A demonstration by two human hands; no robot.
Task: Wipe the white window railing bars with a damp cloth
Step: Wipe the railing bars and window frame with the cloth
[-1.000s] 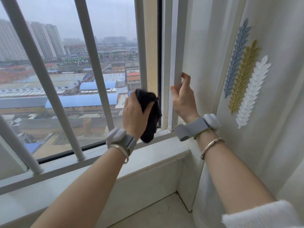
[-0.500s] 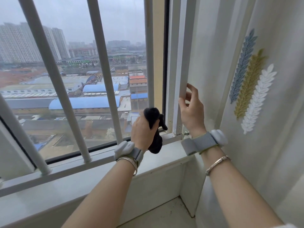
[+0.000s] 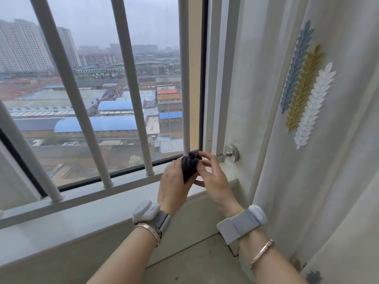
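Observation:
Several white railing bars stand upright in front of the window. A dark cloth is bunched at the foot of the rightmost bar, just above the sill. My left hand grips the cloth from the left. My right hand pinches the cloth's right side with its fingertips. The cloth touches the bar's base. The other bars to the left are bare.
A white sill runs below the bars. The window frame stands right of the hands, with a round metal fitting at its base. A pale curtain with leaf embroidery hangs on the right.
My left hand slid the cloth down the rightmost bar to its base. My right hand let go of the window frame and came down to pinch the cloth.

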